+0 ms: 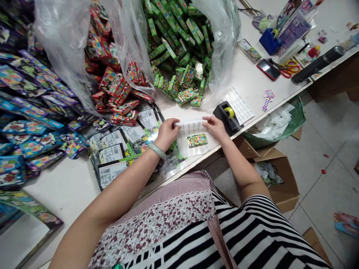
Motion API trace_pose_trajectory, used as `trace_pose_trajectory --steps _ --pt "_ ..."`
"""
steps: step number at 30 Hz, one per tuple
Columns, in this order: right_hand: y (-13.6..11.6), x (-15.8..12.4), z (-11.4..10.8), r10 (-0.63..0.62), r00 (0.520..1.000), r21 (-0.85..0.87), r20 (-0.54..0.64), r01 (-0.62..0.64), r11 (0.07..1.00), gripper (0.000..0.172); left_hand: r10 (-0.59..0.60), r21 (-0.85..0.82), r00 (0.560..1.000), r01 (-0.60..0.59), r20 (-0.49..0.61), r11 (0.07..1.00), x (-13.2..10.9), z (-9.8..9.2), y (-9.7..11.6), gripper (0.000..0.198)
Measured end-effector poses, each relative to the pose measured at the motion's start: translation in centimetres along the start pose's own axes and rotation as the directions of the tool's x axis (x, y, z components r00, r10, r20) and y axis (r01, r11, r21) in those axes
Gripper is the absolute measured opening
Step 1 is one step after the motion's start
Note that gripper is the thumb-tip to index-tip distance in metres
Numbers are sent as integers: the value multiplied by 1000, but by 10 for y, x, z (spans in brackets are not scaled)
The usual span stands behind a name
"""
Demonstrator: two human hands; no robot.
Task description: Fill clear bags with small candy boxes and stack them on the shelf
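My left hand (167,131) and my right hand (214,126) both pinch the far edge of a clear plastic bag (190,129) lying on the white table (70,186) near its front edge. A small green box (197,140) lies inside or on the bag, between my hands. A pale green bangle (157,150) sits on my left wrist. Printed cards with barcodes (113,153) are fanned out just left of my left hand.
A black tape dispenser (227,116) stands right of my right hand, with a sticker sheet (238,104) behind it. Plastic sacks hold green boxes (176,45) and red boxes (112,74). Blue boxes (25,123) are piled at left. Cardboard cartons (280,179) stand on the floor.
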State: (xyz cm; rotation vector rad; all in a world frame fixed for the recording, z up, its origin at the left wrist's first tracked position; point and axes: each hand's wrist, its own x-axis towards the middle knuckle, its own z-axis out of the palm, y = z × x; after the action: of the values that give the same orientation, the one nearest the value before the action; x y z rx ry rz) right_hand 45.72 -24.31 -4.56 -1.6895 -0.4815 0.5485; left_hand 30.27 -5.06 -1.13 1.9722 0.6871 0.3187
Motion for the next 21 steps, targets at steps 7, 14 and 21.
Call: trace_pose_trajectory --steps 7,14,21 --pt "-6 0 -1 30 999 -88 29 -28 996 35 158 221 986 -165 48 961 -2 -5 5 8" --pt "-15 -5 -2 71 996 -14 58 -70 997 31 284 251 959 -278 11 927 4 -9 3 6" --pt "-19 -6 -2 76 996 -27 52 -75 997 32 115 123 973 -141 200 982 10 -12 7 7"
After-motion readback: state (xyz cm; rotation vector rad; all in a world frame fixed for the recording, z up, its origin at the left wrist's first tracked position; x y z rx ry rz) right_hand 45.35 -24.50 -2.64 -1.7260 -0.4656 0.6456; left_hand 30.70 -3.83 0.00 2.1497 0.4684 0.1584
